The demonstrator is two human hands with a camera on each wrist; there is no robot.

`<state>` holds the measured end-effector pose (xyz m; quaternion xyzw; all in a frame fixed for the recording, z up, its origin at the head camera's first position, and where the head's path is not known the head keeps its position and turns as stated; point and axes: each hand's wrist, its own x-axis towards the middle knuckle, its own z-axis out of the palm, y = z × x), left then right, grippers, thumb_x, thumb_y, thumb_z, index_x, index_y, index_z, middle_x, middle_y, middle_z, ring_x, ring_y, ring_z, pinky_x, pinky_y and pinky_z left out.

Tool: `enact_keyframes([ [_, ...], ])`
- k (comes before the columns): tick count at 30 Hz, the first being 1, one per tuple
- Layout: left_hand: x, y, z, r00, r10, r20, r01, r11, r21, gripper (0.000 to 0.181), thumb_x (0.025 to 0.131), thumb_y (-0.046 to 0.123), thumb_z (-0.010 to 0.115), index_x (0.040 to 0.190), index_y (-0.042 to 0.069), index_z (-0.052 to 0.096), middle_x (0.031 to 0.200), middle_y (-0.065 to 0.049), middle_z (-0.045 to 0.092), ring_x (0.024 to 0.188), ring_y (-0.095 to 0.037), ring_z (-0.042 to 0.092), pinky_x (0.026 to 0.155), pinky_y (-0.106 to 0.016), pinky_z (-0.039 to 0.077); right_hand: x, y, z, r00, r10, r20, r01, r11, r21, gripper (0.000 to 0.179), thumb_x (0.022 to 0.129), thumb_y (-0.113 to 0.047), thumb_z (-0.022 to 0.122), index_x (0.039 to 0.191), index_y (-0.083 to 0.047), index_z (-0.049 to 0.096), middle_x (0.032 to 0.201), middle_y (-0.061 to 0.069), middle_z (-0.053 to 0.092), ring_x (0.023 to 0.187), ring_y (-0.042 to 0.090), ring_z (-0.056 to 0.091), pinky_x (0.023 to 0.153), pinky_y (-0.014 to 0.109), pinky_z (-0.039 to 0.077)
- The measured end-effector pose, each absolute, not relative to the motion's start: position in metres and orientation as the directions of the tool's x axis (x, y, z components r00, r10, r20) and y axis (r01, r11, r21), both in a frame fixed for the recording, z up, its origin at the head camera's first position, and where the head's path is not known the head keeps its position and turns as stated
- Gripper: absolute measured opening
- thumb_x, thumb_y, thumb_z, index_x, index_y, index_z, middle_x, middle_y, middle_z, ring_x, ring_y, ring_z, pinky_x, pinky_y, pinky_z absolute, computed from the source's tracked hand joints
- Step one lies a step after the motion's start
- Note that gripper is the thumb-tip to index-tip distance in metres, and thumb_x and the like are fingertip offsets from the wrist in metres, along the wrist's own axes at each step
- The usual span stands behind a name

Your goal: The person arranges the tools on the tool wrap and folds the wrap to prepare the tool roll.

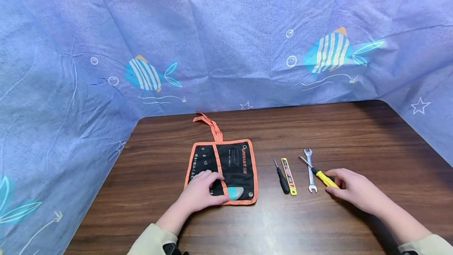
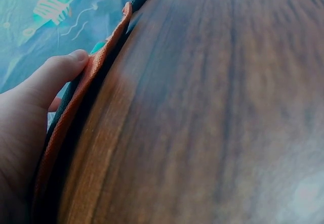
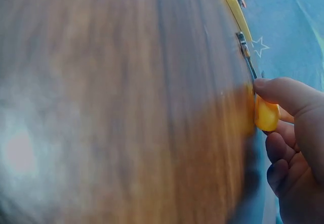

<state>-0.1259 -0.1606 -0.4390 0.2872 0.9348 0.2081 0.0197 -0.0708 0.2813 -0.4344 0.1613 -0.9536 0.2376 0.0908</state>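
A black tool pouch with orange trim lies flat on the table. My left hand rests on its near left part, thumb at the front edge beside a teal and grey rounded end tucked in the pocket. The left wrist view shows the thumb on the pouch's orange edge. My right hand holds the yellow handle of a screwdriver between thumb and fingers. Its shaft crosses over a double open-ended wrench. In the right wrist view, the handle shows beneath the thumb.
Between pouch and wrench lie a black-handled screwdriver and a slim yellow packaged item, side by side. The pouch's orange tie straps trail toward the back edge. A blue fish-print cloth hangs behind the wooden table.
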Motion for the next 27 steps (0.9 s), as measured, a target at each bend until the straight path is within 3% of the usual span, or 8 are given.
enact_keyframes([
  [11, -0.1263, -0.1607, -0.4392, -0.836, 0.544, 0.074, 0.524, 0.751, 0.403, 0.057, 0.074, 0.07, 0.059, 0.113, 0.028, 0.059, 0.099, 0.013, 0.054, 0.096, -0.01, 0.05, 0.084, -0.037, 0.043, -0.0705, 0.2909, -0.4339, -0.912, -0.261, 0.316, -0.374, 0.844, -0.384, 0.027, 0.072, -0.013, 0.079, 0.096, -0.011, 0.068, 0.075, -0.014, 0.044, 0.063, -0.004, 0.037, 0.052, 0.022, 0.034],
  [27, -0.1272, -0.1604, -0.4396, -0.835, 0.545, 0.073, 0.525, 0.751, 0.4, 0.057, 0.075, 0.07, 0.058, 0.113, 0.028, 0.059, 0.099, 0.012, 0.054, 0.095, -0.01, 0.051, 0.084, -0.037, 0.043, -0.0793, 0.2836, -0.4272, -0.899, -0.281, 0.335, -0.399, 0.841, -0.366, 0.025, 0.074, -0.013, 0.078, 0.097, -0.014, 0.069, 0.08, -0.013, 0.046, 0.068, -0.001, 0.039, 0.056, 0.024, 0.035],
])
